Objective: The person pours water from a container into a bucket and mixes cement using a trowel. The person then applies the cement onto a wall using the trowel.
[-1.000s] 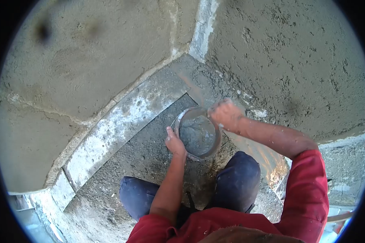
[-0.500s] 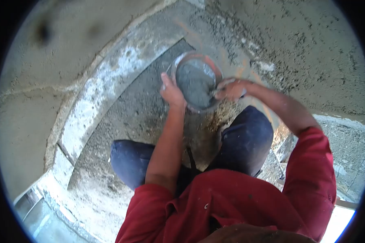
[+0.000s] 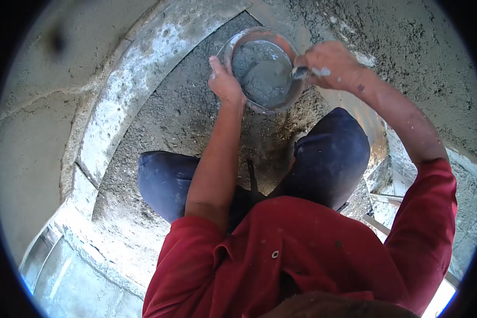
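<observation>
At far left, a smooth grey surface (image 3: 37, 138) was bordered by a whitish strip (image 3: 138, 71), set along the left edge of a rough, gritty floor (image 3: 159, 119). Next, near the floor's far corner, the left hand (image 3: 227, 86) was clasped around the left side of a round bucket (image 3: 259, 35); whether the bucket was rested on the floor could not be told. It was partly filled with wet grey mortar (image 3: 270, 79). At its right rim, a dark tool (image 3: 300, 72), mostly hidden, was gripped in the right hand (image 3: 333, 64). Farther right, a pitted grey surface (image 3: 418, 74) was seen.
</observation>
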Demonstrator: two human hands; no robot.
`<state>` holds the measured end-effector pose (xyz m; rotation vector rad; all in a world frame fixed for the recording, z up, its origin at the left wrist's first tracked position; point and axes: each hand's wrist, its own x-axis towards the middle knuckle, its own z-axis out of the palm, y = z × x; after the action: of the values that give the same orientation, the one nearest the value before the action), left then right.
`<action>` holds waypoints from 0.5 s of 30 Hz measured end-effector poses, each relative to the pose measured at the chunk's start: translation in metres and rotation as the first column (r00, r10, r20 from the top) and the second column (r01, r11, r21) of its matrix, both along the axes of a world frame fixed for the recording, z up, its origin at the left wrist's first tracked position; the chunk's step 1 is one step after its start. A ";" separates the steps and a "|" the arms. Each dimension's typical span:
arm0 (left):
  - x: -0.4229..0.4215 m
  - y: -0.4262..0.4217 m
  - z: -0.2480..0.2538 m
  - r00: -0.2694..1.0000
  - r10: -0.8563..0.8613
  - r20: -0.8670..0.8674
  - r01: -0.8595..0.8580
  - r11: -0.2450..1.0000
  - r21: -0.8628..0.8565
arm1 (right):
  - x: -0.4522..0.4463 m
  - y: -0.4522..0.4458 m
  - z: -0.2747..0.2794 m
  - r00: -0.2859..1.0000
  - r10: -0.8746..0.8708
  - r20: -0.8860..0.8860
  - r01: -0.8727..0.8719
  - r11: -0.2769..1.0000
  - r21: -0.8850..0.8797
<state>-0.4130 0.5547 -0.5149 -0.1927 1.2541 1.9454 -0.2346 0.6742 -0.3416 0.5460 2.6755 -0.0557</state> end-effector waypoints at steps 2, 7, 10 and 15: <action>0.002 0.003 0.013 1.000 -0.001 0.001 0.001 1.000 -0.004 | -0.014 0.010 0.016 0.990 -0.134 0.042 0.129 0.985 0.118; -0.005 0.000 0.000 1.000 -0.018 0.001 0.018 1.000 0.019 | -0.039 -0.012 -0.045 0.995 0.090 -0.039 -0.083 0.986 0.145; -0.007 0.000 -0.015 0.999 0.006 -0.038 -0.006 1.000 0.003 | -0.027 -0.018 -0.009 0.953 0.282 -0.107 -0.280 0.959 0.028; 0.003 0.002 0.015 0.999 0.013 -0.039 -0.015 0.999 -0.041 | -0.031 0.016 0.009 0.998 0.057 -0.026 -0.049 0.968 0.246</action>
<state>-0.4100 0.5568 -0.5004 -0.1857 1.3227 1.9447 -0.2653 0.6898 -0.3326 0.5512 2.7453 0.2876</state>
